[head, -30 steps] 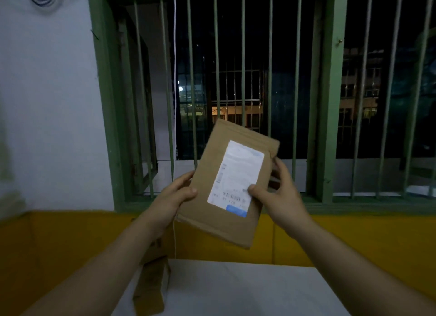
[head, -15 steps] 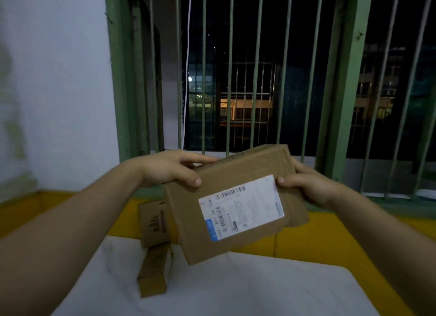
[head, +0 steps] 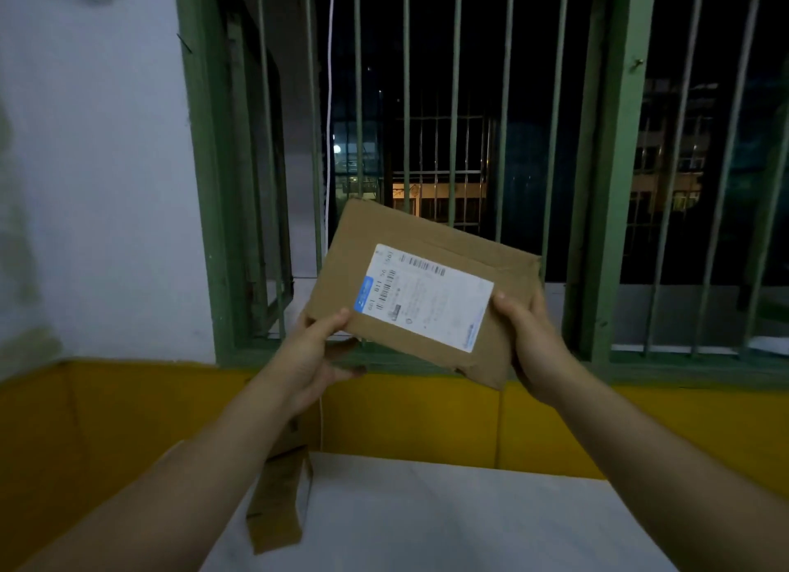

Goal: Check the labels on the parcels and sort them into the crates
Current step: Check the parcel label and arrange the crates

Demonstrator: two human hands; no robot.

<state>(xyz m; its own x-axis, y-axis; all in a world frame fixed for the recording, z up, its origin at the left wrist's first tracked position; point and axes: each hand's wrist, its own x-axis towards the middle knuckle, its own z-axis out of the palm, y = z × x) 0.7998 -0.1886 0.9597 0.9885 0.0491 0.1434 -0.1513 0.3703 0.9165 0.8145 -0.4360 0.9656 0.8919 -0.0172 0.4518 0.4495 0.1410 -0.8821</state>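
Both hands' grip has tilted parcel [head: 420,292] rightward-down.

There is a single view, from a wide-angle camera worn on the person's head. It faces forward and slightly down toward a barred window [head: 427,144] set in a green frame, with the white wall [head: 94,166] to the left bending from the lens. Both forearms reach in from the bottom corners, close to the lens. The white tabletop [head: 448,520] fills the lower edge, just below the camera. With no second view, no part of the scene is shared.
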